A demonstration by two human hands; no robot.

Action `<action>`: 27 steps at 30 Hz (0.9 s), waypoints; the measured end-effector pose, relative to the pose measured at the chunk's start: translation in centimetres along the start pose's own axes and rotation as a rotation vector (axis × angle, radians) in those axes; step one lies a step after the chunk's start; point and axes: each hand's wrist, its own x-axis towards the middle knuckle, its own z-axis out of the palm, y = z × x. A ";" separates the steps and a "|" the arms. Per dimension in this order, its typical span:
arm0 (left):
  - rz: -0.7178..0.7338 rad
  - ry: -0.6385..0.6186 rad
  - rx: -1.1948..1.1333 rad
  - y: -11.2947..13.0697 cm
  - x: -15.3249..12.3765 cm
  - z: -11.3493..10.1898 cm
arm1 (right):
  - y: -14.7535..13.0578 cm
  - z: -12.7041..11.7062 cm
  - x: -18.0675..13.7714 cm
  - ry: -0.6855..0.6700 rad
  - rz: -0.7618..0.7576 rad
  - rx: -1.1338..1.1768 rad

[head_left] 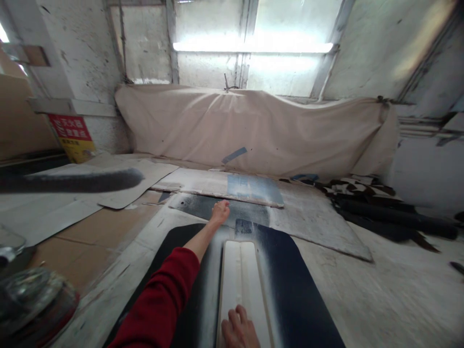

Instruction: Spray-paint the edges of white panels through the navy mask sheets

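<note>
My left hand (221, 211), at the end of a red sleeve, reaches over the far end of a dark sheet (304, 285) with a whitish sprayed band along its middle. Its fingers are closed; whatever they hold is too small to make out. A long off-white panel (232, 275) with a raised rim and a strip down its middle lies lengthwise on the sheet. On the panel's near end rests my right hand (239, 328), fingers bent and pressed together against it. The frame's lower edge cuts off part of that hand.
Worn boards (311, 212) lie beyond the sheet, one bearing a pale blue patch. At left are a paint-smeared round object (36, 304), brown cardboard (87, 246) and a pale sheet (137, 183). Dark rolls and scraps (391, 212) lie right. A beige cloth (253, 130) hangs behind.
</note>
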 end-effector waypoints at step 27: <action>-0.097 0.143 -0.576 -9.8 -41.5 -14.9 | 0.1 -13.4 -2.6 -0.109 0.579 0.723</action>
